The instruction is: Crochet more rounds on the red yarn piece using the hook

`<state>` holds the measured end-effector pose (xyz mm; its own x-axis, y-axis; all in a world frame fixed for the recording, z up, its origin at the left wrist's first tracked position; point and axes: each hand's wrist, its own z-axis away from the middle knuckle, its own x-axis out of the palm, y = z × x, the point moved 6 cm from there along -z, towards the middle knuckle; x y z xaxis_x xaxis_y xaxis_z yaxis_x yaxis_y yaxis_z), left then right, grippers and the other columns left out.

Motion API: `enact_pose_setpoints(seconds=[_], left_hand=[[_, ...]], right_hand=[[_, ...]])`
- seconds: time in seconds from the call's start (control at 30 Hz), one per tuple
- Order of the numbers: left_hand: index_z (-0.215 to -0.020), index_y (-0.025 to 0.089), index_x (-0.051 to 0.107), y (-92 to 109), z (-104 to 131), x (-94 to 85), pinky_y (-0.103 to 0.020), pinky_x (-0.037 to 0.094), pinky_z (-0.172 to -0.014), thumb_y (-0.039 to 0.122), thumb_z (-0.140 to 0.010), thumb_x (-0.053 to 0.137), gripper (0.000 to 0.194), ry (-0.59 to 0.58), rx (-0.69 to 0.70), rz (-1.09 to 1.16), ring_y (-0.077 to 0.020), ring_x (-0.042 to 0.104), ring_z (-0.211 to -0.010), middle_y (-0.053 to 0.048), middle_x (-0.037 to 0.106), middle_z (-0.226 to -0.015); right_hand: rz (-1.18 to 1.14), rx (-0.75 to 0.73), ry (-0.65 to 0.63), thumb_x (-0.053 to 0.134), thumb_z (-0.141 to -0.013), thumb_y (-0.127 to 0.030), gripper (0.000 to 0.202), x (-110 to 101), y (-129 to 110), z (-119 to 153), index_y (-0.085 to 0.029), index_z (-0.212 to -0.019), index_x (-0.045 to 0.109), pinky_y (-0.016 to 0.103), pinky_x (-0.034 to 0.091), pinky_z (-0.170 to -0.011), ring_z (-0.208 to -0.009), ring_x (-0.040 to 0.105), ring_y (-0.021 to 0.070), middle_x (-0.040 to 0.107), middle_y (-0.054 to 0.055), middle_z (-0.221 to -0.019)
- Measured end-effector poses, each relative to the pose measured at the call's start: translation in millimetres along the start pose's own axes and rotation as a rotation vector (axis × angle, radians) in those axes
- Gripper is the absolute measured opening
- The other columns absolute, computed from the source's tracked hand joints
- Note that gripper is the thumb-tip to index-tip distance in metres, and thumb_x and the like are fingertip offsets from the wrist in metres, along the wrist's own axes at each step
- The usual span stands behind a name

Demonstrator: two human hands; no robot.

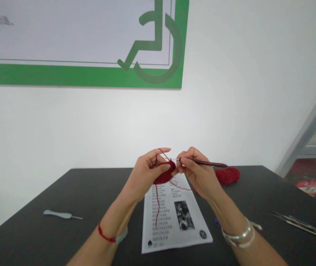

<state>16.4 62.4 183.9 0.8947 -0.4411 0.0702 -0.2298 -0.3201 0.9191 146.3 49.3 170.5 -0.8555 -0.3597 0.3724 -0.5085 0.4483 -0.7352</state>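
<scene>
My left hand (152, 164) pinches a dark red crocheted piece (163, 178) between thumb and fingers, a strand of red yarn running over its raised index finger. In my right hand (195, 166) is a crochet hook (211, 163) with a dark red handle, its thin metal shaft pointing left to the top edge of the piece. The hook's tip is too small to make out among the yarn. Loose red strands hang from the piece down over a printed sheet (171, 236).
A ball of red yarn (228, 175) sits behind my right hand. On the black table (91, 192) lie a pale-handled hook (62, 214) at left and metal tweezers or scissors (299, 223) at right. A green-bordered sign (85, 75) hangs on the white wall.
</scene>
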Motion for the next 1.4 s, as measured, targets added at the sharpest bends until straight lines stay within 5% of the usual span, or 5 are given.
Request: enact_pose_setpoints(seconds=[0.2,0.57,1.0,1.13,1.4], left_hand=[[-0.102,0.015,0.064,-1.9,0.0,0.6,-0.021,0.042,-0.057,0.015,-0.071,0.071,0.032,-0.085,-0.079,0.138,-0.0090,0.059,-0.056,0.002,0.067,-0.065],[-0.098,0.015,0.065,1.3,2.2,-2.7,-0.020,0.040,-0.054,0.014,-0.071,0.070,0.028,0.048,-0.004,0.054,-0.0078,0.058,-0.057,0.003,0.067,-0.067],[-0.097,0.016,0.066,5.5,4.4,-1.7,-0.020,0.041,-0.055,0.014,-0.071,0.068,0.027,0.201,0.050,-0.059,-0.0084,0.054,-0.057,0.005,0.060,-0.061],[-0.103,0.015,0.066,4.2,7.6,3.1,-0.025,0.044,-0.063,0.015,-0.071,0.068,0.031,0.204,0.056,-0.124,-0.0106,0.055,-0.061,0.004,0.061,-0.063],[-0.110,0.014,0.066,-22.2,1.6,7.4,-0.019,0.038,-0.059,0.016,-0.064,0.076,0.047,0.021,-0.235,0.316,-0.0055,0.051,-0.058,0.003,0.060,-0.067]], right_hand=[[-0.006,-0.075,-0.051,0.066,-0.079,-0.017,0.010,2.2,-8.3,-0.8,-0.020,-0.073,0.059,0.023,0.052,-0.052,-0.054,0.055,0.0085,0.061,-0.004,-0.067],[0.303,-0.167,-0.067,0.065,-0.079,-0.008,0.015,-8.4,-19.9,5.3,-0.020,-0.074,0.058,0.023,0.049,-0.053,-0.055,0.055,0.0068,0.061,-0.003,-0.072],[0.788,-0.361,-0.017,0.054,-0.085,-0.010,0.017,9.4,-25.9,15.8,-0.023,-0.077,0.047,0.021,0.041,-0.049,-0.055,0.051,0.0083,0.055,-0.005,-0.072],[1.004,-0.548,-0.080,0.051,-0.086,-0.010,0.014,19.1,-23.5,16.4,-0.023,-0.084,0.047,0.023,0.046,-0.056,-0.063,0.055,0.0108,0.056,-0.001,-0.076],[1.330,-1.122,-0.229,0.052,-0.084,-0.001,0.020,26.8,-10.9,30.8,-0.020,-0.087,0.052,0.028,0.047,-0.057,-0.067,0.052,0.0150,0.060,0.005,-0.081]])
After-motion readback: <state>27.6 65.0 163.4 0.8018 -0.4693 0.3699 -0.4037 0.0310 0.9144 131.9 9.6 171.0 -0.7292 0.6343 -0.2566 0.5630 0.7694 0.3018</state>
